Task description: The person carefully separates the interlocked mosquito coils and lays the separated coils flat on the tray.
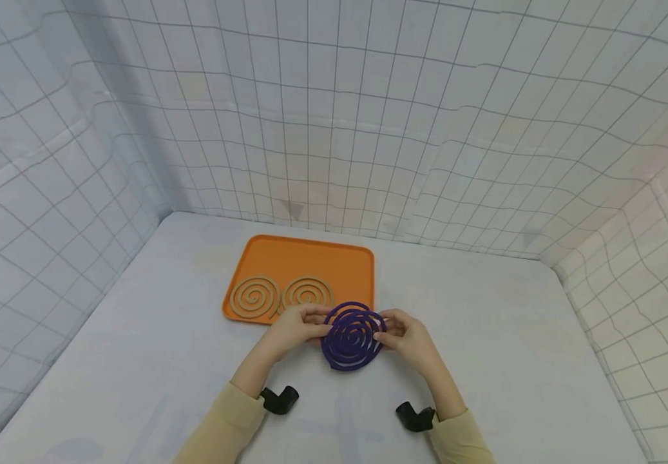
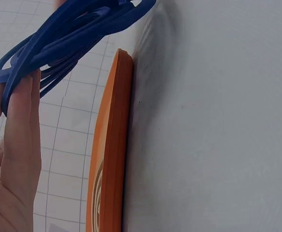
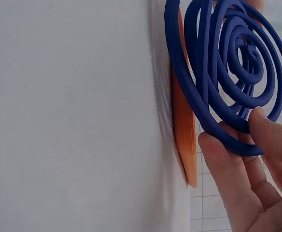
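A pair of dark blue-purple mosquito coils (image 1: 353, 338), seemingly nested together, is held up by both hands above the near right edge of an orange tray (image 1: 310, 254). My left hand (image 1: 297, 330) pinches their left rim between thumb and fingers. On the opposite rim, my right hand (image 1: 408, 339) grips with the thumb on the near face and fingers behind. The right wrist view shows the blue strands (image 3: 249, 60) overlapping, with gaps between the turns. Two tan mosquito coils (image 1: 255, 298) lie side by side on the tray's near left part.
The tray rests on a white-covered table (image 1: 473, 303), near its middle. White cloth walls (image 1: 334, 129) with a dark grid stand at the back and both sides. Black angled pieces (image 1: 281, 401) sit at both wrists by the sleeves.
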Motion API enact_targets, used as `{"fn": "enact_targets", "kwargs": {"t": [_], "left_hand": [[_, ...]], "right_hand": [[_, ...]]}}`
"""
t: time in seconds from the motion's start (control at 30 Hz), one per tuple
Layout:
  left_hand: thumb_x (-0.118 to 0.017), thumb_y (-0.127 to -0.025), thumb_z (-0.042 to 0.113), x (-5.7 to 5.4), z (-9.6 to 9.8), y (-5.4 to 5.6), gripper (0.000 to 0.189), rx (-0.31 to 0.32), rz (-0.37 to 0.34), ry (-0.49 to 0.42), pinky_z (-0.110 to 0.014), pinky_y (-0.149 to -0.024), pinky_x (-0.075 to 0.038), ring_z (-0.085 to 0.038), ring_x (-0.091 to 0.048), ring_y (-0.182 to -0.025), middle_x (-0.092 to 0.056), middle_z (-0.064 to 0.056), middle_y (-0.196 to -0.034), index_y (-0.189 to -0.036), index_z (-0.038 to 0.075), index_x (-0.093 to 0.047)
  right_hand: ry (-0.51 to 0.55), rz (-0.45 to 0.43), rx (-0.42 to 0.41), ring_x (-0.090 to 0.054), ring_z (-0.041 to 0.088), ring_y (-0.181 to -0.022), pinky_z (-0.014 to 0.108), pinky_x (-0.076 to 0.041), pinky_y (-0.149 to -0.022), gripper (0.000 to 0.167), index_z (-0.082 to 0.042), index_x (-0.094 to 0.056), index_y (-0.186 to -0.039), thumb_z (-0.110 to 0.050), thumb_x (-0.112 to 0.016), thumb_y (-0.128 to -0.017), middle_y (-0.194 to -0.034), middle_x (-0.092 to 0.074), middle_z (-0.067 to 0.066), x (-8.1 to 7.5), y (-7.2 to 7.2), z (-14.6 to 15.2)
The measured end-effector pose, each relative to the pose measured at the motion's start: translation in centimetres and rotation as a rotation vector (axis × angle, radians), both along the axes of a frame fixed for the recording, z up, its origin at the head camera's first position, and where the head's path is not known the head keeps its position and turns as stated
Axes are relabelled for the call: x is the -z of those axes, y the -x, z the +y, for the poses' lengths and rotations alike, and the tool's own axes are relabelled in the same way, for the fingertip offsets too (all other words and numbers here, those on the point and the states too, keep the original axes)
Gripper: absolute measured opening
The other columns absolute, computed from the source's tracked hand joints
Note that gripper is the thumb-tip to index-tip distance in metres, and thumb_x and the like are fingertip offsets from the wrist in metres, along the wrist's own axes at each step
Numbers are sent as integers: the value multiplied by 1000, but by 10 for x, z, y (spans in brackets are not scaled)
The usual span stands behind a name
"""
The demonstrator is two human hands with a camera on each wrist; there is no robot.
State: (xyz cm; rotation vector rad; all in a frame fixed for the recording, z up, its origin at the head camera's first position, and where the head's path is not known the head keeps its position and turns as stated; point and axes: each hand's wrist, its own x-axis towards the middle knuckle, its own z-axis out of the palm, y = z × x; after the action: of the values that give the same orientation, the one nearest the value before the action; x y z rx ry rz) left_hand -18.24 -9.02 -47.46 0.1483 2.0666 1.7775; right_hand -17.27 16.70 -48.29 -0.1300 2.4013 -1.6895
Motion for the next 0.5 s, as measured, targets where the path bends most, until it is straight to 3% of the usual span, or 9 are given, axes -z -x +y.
{"fn": "enact_targets", "kwargs": {"t": [0.23,0.37,0.5], "left_hand": [[-70,-90,7,-1,2,0,43,-21,20,20,-32,-79,-60,-17,-69,-91,-68,-22,-117,-129,-6,-59],[-70,-90,7,-2,3,-1,42,-16,40,34,-32,-79,-60,-18,-69,-93,-68,-22,-117,-128,-7,-59],[-71,-89,8,-5,4,-1,41,-33,47,59,-32,-79,-60,-18,-69,-93,-69,-20,-115,-127,-5,-61]], "right_hand": [[-101,30,-16,-69,15,-78,27,-58,-68,16,-3,-70,-99,-9,-76,-85,-93,-72,10,-3,-1,-1],[-190,100,-19,-71,13,-86,20,-53,-71,16,-10,-74,-99,-17,-77,-85,-95,-75,4,-7,0,-1],[-196,141,-62,-69,13,-88,20,-53,-71,17,-10,-74,-102,-16,-77,-86,-97,-75,5,-12,0,0]]}}
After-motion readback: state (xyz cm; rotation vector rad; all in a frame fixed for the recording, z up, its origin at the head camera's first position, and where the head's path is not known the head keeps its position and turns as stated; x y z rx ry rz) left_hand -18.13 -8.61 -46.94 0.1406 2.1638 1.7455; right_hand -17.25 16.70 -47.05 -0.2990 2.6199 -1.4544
